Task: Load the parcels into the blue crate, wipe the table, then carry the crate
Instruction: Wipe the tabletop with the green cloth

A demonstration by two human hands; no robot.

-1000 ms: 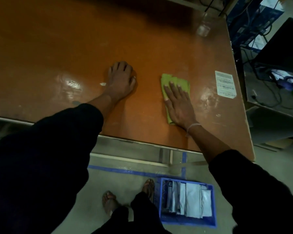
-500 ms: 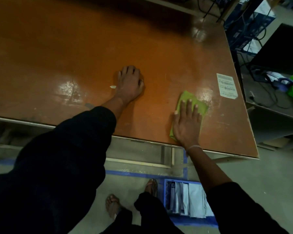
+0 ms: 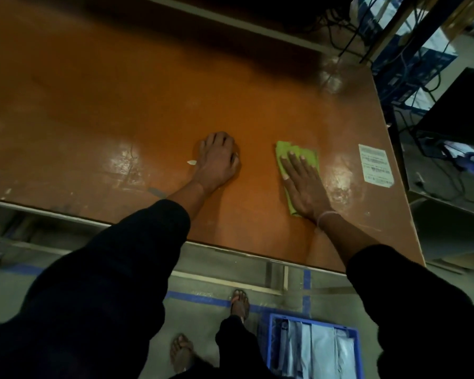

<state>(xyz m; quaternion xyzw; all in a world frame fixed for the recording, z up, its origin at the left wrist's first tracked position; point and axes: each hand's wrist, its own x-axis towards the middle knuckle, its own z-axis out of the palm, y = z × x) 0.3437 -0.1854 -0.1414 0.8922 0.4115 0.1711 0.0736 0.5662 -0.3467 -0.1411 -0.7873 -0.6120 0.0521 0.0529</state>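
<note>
Cloth point(image 3: 298, 157) slid back up, flat under right grip point(image 3: 304, 187)

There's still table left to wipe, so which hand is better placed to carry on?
The right hand: it lies flat on the green cloth. The left hand only rests on the bare table, holding nothing.

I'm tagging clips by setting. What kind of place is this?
Probably a parcel packing or dispatch area: a blue crate of parcels on a tape-marked floor, a work table, and a shipping-style label stuck on it.
</note>
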